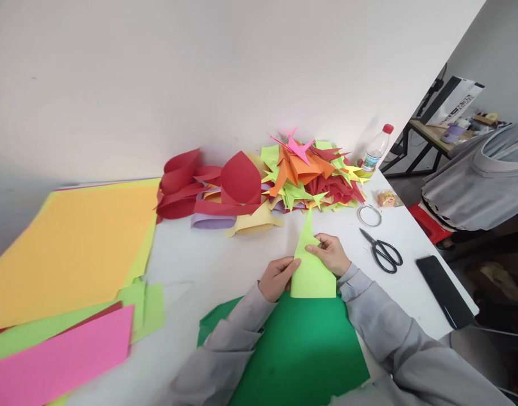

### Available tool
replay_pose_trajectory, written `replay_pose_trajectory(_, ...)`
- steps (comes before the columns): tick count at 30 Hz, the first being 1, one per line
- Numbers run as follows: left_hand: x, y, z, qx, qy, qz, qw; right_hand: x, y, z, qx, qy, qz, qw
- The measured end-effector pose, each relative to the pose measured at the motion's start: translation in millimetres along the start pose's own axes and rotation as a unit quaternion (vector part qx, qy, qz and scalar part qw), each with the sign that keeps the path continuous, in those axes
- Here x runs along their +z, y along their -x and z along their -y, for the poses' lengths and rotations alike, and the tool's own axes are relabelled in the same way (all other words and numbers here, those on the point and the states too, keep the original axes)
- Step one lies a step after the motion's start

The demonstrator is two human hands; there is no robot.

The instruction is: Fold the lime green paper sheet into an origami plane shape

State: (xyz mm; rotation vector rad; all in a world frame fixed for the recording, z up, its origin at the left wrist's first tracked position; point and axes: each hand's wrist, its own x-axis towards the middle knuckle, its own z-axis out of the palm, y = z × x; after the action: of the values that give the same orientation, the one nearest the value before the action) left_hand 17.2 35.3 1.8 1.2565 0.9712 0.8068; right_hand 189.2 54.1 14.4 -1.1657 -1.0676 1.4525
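Both my hands hold one folded lime-green sheet of paper (312, 279), which narrows to a point at its far end. My left hand (279, 276) pinches its left edge between thumb and fingers. On the right side, my right hand (330, 254) grips it with the thumb on top and the fingers behind. Beneath the paper's straight near edge lies a large dark green sheet (301, 344). Black-handled scissors (381, 251) rest to the right of my right hand, beside a roll of tape (369, 215).
Folded paper shapes (301, 169) and red paper pieces (241, 180) line the wall. Large yellow-orange sheets (81, 242) and a pink sheet (68, 361) lie left. A phone (445, 290), a bottle (375, 149) and a wrapped snack (386, 198) stand or lie right. Grey cloth (457, 180) hangs beyond the table.
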Motion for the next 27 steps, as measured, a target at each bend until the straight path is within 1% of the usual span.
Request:
replay_pose_trajectory(3, -0.3, 0, -4, 0.007, -0.016, 0.011, 1.0, -1, -1, 2, -0.001, -0.013, -0.014, 1.0)
replay_pose_trajectory(7, 0.2, 1, -8, 0.018, -0.036, 0.022, 0.999, -5, -3, 5, -0.004, -0.041, -0.048, 0.998)
replay_pose_trajectory(14, 0.4, 0, -6, 0.026, -0.063, 0.032, 0.997, -11, -8, 4, -0.01, -0.079, -0.095, 0.992)
replay_pose_trajectory(20, 0.1, 0, -5, 0.037, -0.077, 0.026, 0.996, -14, -10, 3, -0.002, -0.094, -0.103, 0.99)
replay_pose_trajectory(27, -0.7, -1, -4, 0.046, -0.073, 0.024, 0.996, -11, -10, 3, 0.006, -0.119, -0.097, 0.988)
